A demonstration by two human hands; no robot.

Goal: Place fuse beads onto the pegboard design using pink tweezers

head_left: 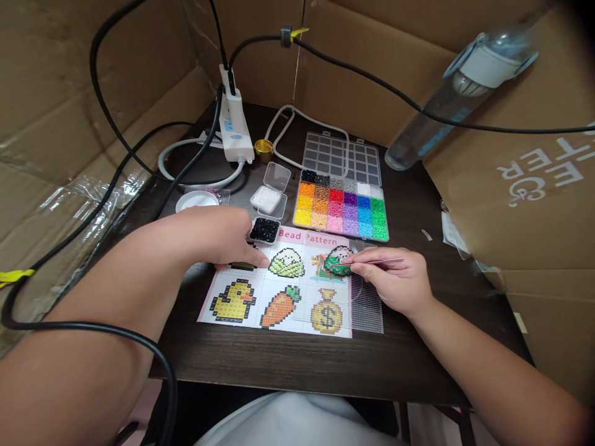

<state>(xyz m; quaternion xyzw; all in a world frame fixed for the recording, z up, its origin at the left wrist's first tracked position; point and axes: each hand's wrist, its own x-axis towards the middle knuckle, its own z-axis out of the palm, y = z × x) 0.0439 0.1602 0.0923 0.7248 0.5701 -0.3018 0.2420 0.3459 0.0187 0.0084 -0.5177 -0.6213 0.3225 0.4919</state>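
Note:
My right hand is closed on slim pink tweezers, whose tip touches a small green, white and black bead figure. The figure lies on a clear pegboard that overlaps the right side of a printed bead pattern sheet. My left hand rests on the sheet's upper left with a finger stretched out beside the dumpling-like picture; its other fingers are mostly hidden. Just behind it stands a small open box of black beads.
A sorted bead case with its clear lid folded back stands behind the sheet. Left of it are a small clear box with white contents, a white dish and a power strip. A bottle leans at right; a black cable crosses my left arm.

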